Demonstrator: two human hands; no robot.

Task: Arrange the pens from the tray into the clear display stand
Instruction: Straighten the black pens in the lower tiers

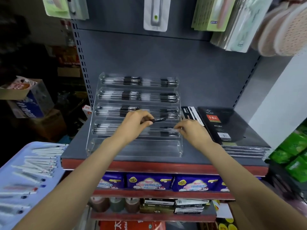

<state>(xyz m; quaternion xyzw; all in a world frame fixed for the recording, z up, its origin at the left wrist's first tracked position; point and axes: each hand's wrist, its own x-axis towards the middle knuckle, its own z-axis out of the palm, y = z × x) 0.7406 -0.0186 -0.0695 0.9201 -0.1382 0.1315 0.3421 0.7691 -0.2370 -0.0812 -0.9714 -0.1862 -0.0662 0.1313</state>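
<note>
So we've got the left hand (pixel 135 122) pinching a black pen (pixel 157 120) over the clear display stand (pixel 136 113)'s fourth tier, right hand (pixel 191 131) fingers closed on a clear pen there to straighten it, while spare pens wait on the tray (pixel 10 165) off the shelf's front-left corner.

The grey shelf (pixel 191 156) in front of me has a red front edge. On it, left of middle, sits the clear display stand (pixel 136 146), its 5 stepped rows rising toward the back panel. Just beside it on my right lies a slim black pen box (pixel 191 113), then a stack of black diary notebooks (pixel 232 128) reaching the shelf's right end.
</note>
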